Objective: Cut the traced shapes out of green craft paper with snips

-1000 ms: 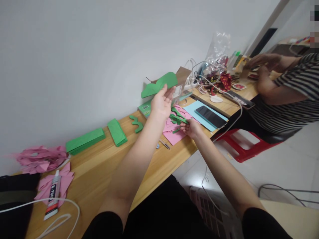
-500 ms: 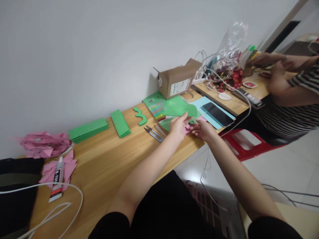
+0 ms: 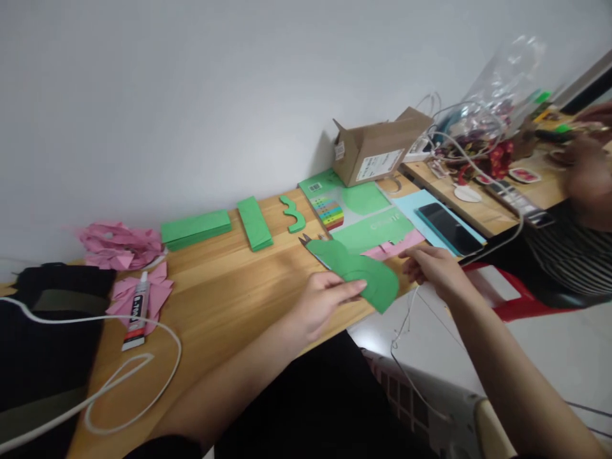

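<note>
My left hand (image 3: 327,303) pinches a curved green paper cutout (image 3: 361,271) between thumb and fingers, above the table's front edge. The cutout covers most of the thread snips (image 3: 303,241), whose dark tips show beside it. My right hand (image 3: 433,268) is just right of the cutout, its fingers drawn together; what they hold, if anything, is hidden. Behind both hands lies a green printed paper packet (image 3: 368,226), with pink paper scraps (image 3: 394,245) along its near edge. A wavy stack of green pieces (image 3: 292,215) rests left of the packet.
Folded green paper stacks (image 3: 196,229) and pink folded paper (image 3: 119,245) lie left, near a glue tube (image 3: 138,312) and a white cable (image 3: 179,357). A cardboard box (image 3: 382,146) stands behind; a phone (image 3: 449,228) lies right. Another person's hand (image 3: 590,172) is far right.
My left hand has brought the green cutout off the packet toward the table's front edge. My right hand has drawn away from the pink scraps to the right. The view has shifted left.
</note>
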Motion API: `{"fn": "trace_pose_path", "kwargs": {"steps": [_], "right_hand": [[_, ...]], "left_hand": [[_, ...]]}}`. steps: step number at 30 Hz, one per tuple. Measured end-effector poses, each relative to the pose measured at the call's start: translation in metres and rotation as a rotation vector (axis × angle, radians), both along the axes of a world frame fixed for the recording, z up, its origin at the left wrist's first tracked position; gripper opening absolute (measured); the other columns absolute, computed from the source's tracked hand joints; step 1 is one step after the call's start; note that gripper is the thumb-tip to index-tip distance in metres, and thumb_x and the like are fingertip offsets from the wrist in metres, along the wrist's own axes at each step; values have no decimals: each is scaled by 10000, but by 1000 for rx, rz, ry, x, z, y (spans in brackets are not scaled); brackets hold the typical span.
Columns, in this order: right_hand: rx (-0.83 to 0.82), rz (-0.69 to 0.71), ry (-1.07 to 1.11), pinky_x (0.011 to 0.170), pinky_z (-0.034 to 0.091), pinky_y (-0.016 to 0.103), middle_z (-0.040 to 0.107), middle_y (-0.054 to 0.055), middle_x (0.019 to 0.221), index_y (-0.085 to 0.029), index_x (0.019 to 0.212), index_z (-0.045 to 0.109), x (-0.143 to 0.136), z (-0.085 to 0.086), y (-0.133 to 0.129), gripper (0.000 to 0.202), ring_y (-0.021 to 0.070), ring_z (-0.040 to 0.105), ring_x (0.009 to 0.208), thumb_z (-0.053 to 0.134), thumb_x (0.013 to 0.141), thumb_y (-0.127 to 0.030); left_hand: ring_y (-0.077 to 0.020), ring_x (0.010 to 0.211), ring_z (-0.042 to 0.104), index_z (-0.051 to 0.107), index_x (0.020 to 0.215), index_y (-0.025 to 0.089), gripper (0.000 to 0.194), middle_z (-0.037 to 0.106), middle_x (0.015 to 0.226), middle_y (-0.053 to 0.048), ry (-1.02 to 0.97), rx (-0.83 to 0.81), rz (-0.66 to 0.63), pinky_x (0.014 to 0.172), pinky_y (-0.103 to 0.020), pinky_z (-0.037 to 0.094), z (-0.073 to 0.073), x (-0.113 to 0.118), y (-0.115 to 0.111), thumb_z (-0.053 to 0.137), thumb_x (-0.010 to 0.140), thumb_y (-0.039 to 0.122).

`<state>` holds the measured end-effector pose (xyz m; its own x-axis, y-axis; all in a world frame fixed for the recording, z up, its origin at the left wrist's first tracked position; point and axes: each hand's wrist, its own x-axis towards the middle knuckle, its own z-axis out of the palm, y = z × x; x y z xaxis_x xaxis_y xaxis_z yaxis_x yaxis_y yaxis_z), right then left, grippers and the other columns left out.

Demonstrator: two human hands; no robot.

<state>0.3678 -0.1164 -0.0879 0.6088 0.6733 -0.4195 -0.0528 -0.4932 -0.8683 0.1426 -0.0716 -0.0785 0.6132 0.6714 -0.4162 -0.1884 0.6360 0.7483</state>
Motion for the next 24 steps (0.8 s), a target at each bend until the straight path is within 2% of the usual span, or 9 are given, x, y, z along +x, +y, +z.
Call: {"fn": "trace_pose_path", "kwargs": {"steps": [2, 4, 7, 10, 13, 17, 20, 24], "right_hand": [[14, 153, 9, 437, 466, 236, 677, 37, 644, -122, 791, 713, -22, 13, -1, 242, 122, 585, 485, 742, 864, -351], [56, 310, 27, 377, 401, 232, 629, 17, 509, -146, 654, 702, -48, 26, 3, 310, 115, 533, 396, 814, 752, -417], [162, 465, 29, 417, 442, 229, 676, 31, 572, -166, 724, 759, -86, 41, 14, 449, 130, 590, 470, 816, 657, -606], [324, 628, -7, 442, 470, 223, 708, 46, 648, -184, 799, 771, -118, 48, 27, 510, 139, 634, 535, 716, 747, -689], [425, 769, -39, 455, 481, 219, 668, 16, 580, -197, 788, 745, -143, 48, 38, 436, 128, 609, 507, 676, 838, -624], [469, 858, -93, 462, 469, 223, 638, -10, 535, -201, 730, 703, -163, 46, 46, 321, 116, 565, 465, 688, 886, -481], [483, 880, -166, 463, 461, 228, 630, -8, 524, -199, 703, 691, -167, 45, 49, 297, 125, 570, 473, 653, 922, -395], [534, 893, -217, 454, 459, 213, 640, -16, 517, -206, 708, 703, -164, 47, 51, 235, 120, 581, 470, 648, 922, -287]], "left_hand": [[-144, 705, 627, 740, 617, 138, 299, 709, 681, -41, 79, 105, 59, 780, -312, 492, -1, -32, 4, 921, 554, 368], [-124, 635, 564, 708, 548, 160, 282, 644, 583, -1, 160, 197, 122, 693, -286, 452, -2, -58, 8, 908, 579, 357], [-99, 530, 442, 599, 428, 175, 375, 497, 459, 41, 264, 296, 196, 567, -270, 353, 1, -85, 12, 885, 605, 341], [-90, 497, 371, 546, 398, 181, 432, 410, 428, 53, 332, 361, 267, 524, -268, 287, 3, -102, 12, 852, 642, 362], [-99, 521, 390, 603, 451, 185, 363, 448, 463, 42, 367, 402, 321, 541, -273, 307, 3, -113, 10, 815, 678, 374], [-104, 545, 414, 651, 503, 186, 302, 496, 499, 33, 371, 427, 359, 567, -276, 340, 5, -120, 9, 776, 702, 377], [-103, 525, 398, 617, 478, 188, 335, 477, 477, 36, 381, 461, 358, 547, -276, 331, 10, -124, 11, 764, 715, 373], [-134, 570, 518, 666, 539, 194, 326, 603, 551, -7, 314, 508, 387, 574, -283, 415, 17, -132, 17, 736, 772, 412]]}}
